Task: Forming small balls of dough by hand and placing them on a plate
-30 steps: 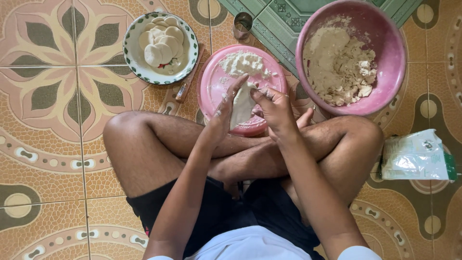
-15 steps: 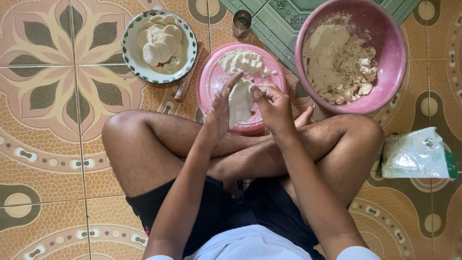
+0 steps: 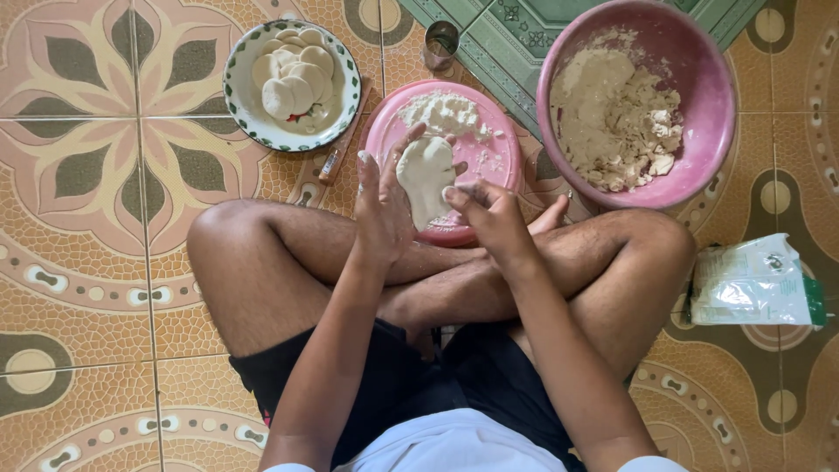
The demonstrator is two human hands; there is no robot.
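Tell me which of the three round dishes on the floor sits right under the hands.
The flat pink plate with loose flour, directly beyond the hands. The deep pink bowl holds crumbly dough at right; the green-rimmed plate holds finished discs at left.

Ahead of the crossed legs the floor is crowded. The pink plate (image 3: 489,149) sits right against the shins, under the left hand (image 3: 382,205) and right hand (image 3: 494,223), which hold the dough (image 3: 426,175) over it. The big pink bowl (image 3: 690,96) blocks the right, near the plate with a narrow gap. The white plate of discs (image 3: 240,100) stands left, a small tool (image 3: 336,157) wedged between the two plates. A glass (image 3: 440,41) stands beyond. A plastic bag (image 3: 756,284) lies beside the right knee. Bare tiles (image 3: 87,262) lie open at the left.
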